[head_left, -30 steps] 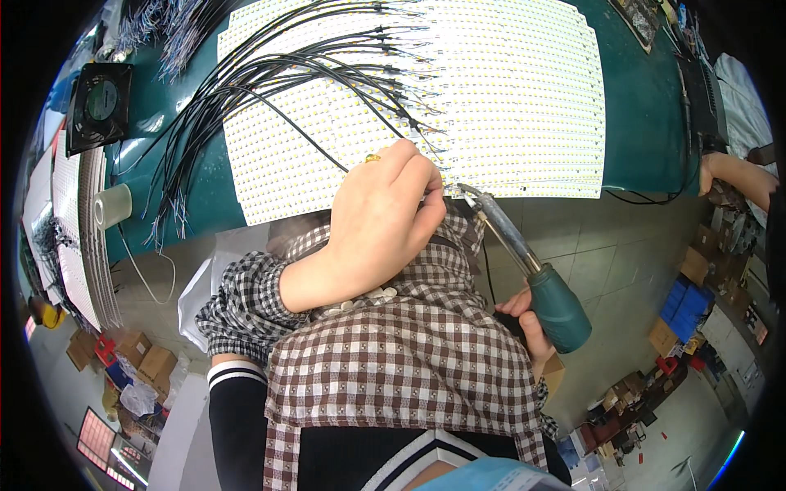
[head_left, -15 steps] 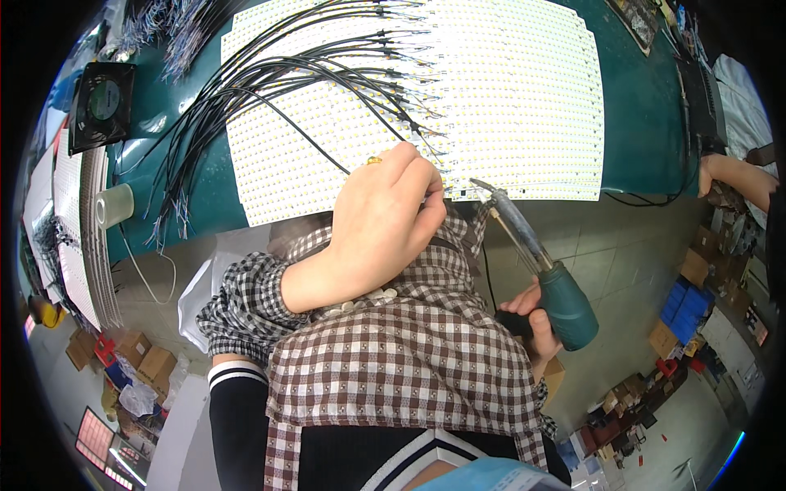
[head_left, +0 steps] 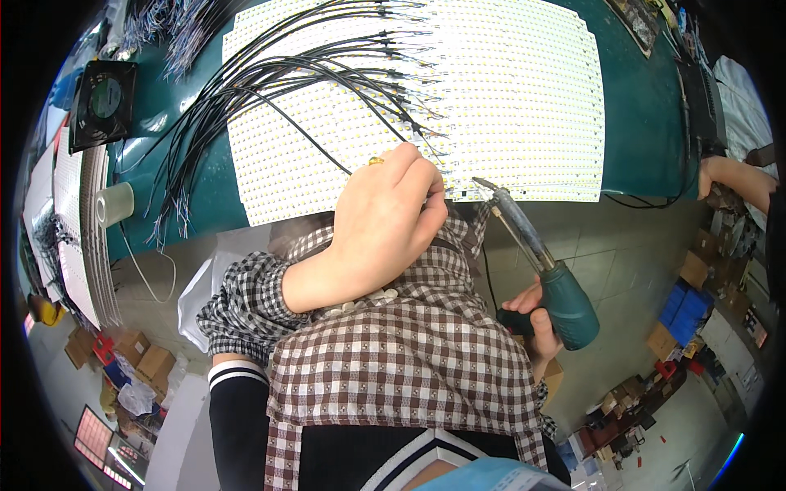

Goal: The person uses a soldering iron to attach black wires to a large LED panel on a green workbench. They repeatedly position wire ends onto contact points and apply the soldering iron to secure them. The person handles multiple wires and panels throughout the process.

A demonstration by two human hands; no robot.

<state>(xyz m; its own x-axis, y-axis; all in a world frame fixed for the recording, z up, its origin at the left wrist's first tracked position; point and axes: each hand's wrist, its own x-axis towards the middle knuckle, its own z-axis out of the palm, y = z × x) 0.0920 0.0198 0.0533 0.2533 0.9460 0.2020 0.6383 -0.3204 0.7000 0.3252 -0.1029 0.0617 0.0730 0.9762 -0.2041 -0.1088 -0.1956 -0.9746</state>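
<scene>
My left hand rests at the near edge of the white LED boards, its fingers pinched together around a black cable. The cable's end is hidden under my fingers. In my right hand is a green-handled soldering iron, held by its grip below the table edge. Its metal tip points up and left, over the near edge of the boards, a short way right of my left fingertips. Several other black cables fan out leftward from a row of thin wire ends along the boards' middle.
On the green table are a black fan and a white spool at the left. Stacked white boards lie beyond them. Bundled wires sit at the back left. Another person's hand is at the right edge.
</scene>
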